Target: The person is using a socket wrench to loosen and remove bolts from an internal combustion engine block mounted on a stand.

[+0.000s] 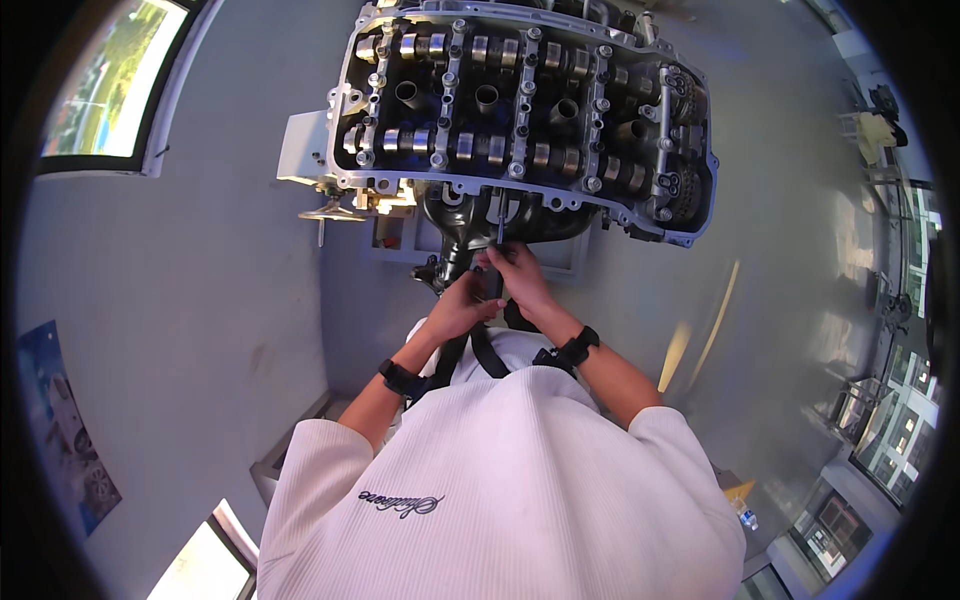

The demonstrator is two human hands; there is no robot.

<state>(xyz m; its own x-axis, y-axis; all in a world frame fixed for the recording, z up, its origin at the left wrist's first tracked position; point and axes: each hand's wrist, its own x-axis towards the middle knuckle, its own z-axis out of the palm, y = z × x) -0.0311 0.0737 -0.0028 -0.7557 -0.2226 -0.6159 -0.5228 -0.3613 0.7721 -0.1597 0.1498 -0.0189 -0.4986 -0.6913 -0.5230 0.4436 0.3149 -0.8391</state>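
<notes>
1. We look down past a white short-sleeved top at two bare hands, close together just below an engine.
2. The slim, straight tool is between the hands and the engine's near edge, its metal shaft pointing away from the body. We cannot tell what its far end touches.
3. The right hand is closed around the tool, thumb and fingers bent in against it, just above the left hand.
4. The left hand is half curled, its thumb beside the tool's dark lower part. We cannot tell whether its fingers press on it.
5. The engine is uncovered: we see two rows of shiny camshaft lobes crossed by bolted bars, with round tubes between the rows.
6. A black curved pipe lies under the engine's near edge, left of the tool.
7. Dark bands circle both wrists, left and right.
8. To the left we find a handwheel beside the engine and a bright window in the grey wall.
</notes>
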